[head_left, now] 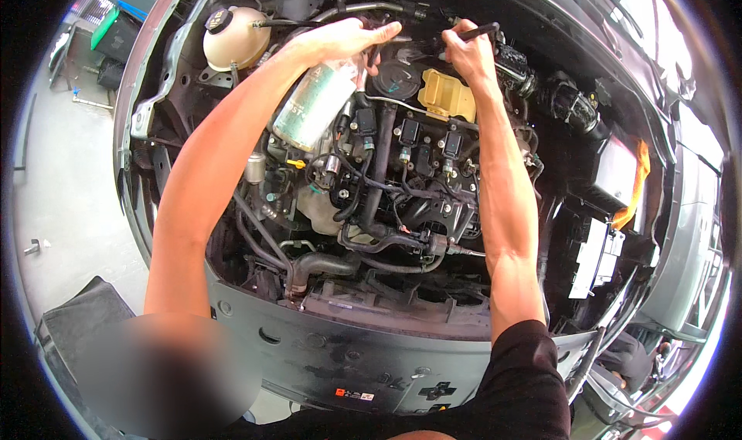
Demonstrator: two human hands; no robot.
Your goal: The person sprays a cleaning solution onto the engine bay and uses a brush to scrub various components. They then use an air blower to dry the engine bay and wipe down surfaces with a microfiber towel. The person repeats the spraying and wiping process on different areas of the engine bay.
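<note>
My left hand (352, 40) reaches to the back of an open engine bay, fingers curled and thumb stretched to the right. Below it a clear bottle with a pale green label (315, 106) hangs tilted, its top end in that hand; the neck is mostly hidden by the fingers. Farther right, my right hand (470, 54) is closed around a black bar-like handle (485, 30), whose end sticks out past the fingers. What the handle joins is hard to make out. Between and below the hands lie a round black cover (397, 78) and a yellow plastic part (448, 95).
The engine (402, 177) with hoses and wiring fills the bay. A cream coolant tank (236, 42) stands at the far left. On the right are a battery (597, 258) and an orange cloth (637, 185). The front body panel (309, 355) runs along the near side.
</note>
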